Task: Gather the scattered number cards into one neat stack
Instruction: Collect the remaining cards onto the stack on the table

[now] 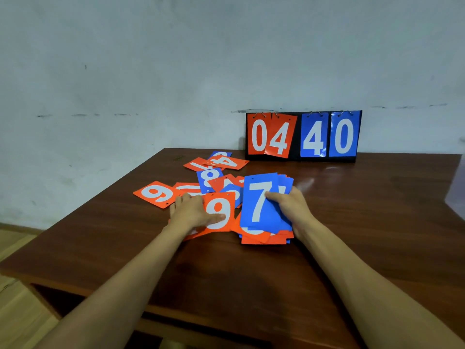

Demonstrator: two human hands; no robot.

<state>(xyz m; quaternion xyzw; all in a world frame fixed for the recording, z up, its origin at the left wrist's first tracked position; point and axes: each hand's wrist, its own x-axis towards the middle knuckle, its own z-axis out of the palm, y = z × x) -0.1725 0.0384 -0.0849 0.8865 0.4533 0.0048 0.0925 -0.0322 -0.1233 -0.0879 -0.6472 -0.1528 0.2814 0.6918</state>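
Hands on bench (251, 268): right hand (289, 210) clamps a partial stack topped by blue 7 card (261, 200); left hand (191, 210) presses flat on red 9 card (221, 210). Beyond — loose cards (214, 172), then scoreboard (303, 136) at the wall.

We see two bare forearms entering from 6 o'clock, no sleeves, watch or rings; the left hand (192, 212) and right hand (289, 210) are ungloved.
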